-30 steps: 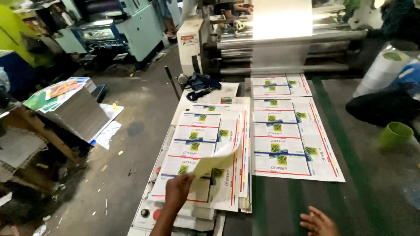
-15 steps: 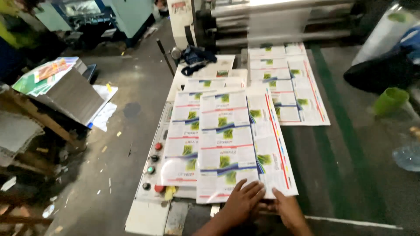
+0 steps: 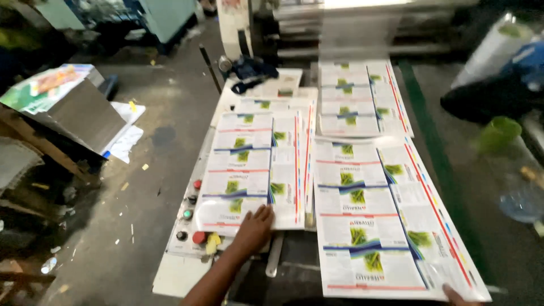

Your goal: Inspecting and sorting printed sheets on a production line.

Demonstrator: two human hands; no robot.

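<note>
My left hand (image 3: pixel 255 226) lies flat, fingers spread, on the near edge of a stack of printed sheets (image 3: pixel 249 164) with green, blue and red label panels. That stack rests on a white machine top. To its right a single large printed sheet (image 3: pixel 374 226) lies flat on the dark table. Only the fingertips of my right hand (image 3: pixel 456 296) show at the bottom edge, gripping that sheet's near right corner. A further printed sheet (image 3: pixel 354 96) lies beyond, near the machine.
A control panel (image 3: pixel 190 218) with red and green buttons sits left of my left hand. A dark cloth (image 3: pixel 249 71) lies at the stack's far end, a printing machine (image 3: pixel 362 28) behind. A green cup (image 3: pixel 498 133) and a person's sleeve (image 3: pixel 527 62) are at right. A paper stack (image 3: pixel 62 102) stands left.
One sheet has come off the left stack and now lies to its right on the dark table, my right hand moving with it. My left hand stayed on the stack's near edge.
</note>
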